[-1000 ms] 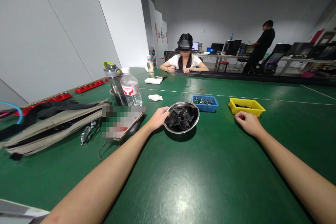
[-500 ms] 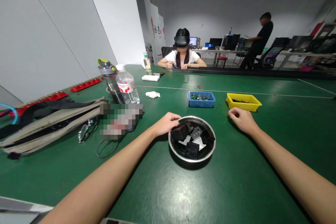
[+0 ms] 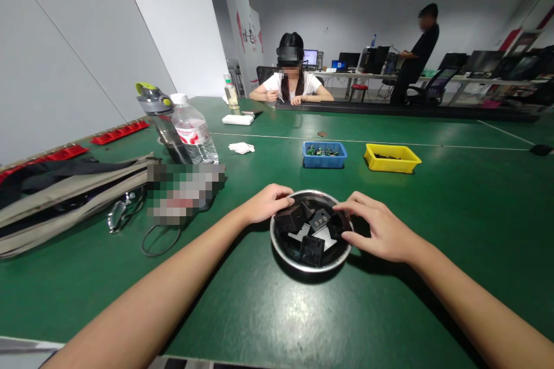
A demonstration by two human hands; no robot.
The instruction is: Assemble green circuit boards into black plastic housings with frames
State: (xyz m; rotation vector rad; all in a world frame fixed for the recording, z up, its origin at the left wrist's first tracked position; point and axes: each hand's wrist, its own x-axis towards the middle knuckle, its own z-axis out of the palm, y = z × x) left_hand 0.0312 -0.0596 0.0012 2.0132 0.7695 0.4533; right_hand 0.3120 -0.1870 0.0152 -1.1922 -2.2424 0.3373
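A round metal bowl [image 3: 311, 270] sits on the green table, with several black box-shaped parts and flat silvery pieces inside. My left hand [image 3: 269, 203] grips its left rim, thumb on the rim's inner side. Over the right rim reaches my right hand [image 3: 376, 225], thumb and fingers spread around a black part [image 3: 340, 223] that lies in the bowl; whether the fingertips touch it is hard to see. One grey plate [image 3: 320, 219] in the middle bears the letters SPD. At the front of the bowl lies a black block [image 3: 312, 249].
Behind the bowl stand a blue bin [image 3: 324, 160] of small green-and-metal parts and a yellow bin [image 3: 392, 164] with dark pieces. To the left are a water bottle [image 3: 194, 132], a grey drinking bottle [image 3: 162, 121], crumpled tissue [image 3: 241, 148] and a beige bag [image 3: 82, 196]. A person sits opposite.
My right hand has moved from beside the yellow bin leftward and nearer, its fingers now over the bowl's right side. My left hand stays on the rim. The whole view has shifted slightly.
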